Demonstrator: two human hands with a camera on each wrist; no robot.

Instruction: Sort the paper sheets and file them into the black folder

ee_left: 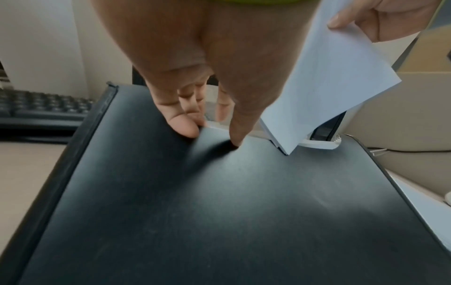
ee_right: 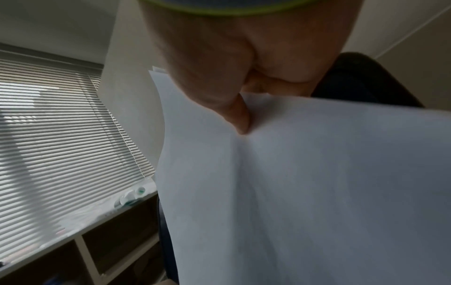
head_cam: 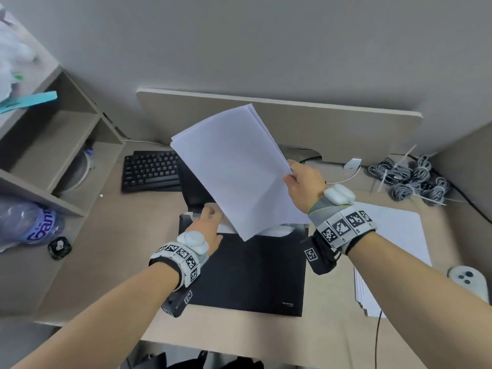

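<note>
The right hand [head_cam: 302, 182] pinches a stack of paper sheets [head_cam: 234, 169], tilted, its lower corner entering the black folder [head_cam: 247, 272] on the desk [head_cam: 111, 262]. The left hand [head_cam: 209, 225] grips the pocket's lip open; better to square the stack to the opening first, lest the corner snag.

Thin stack of plain white paper sheets [head_cam: 234, 166] tilted, lower corner entering top opening of flat black plastic folder [head_cam: 250, 272] lying on desk.
</note>
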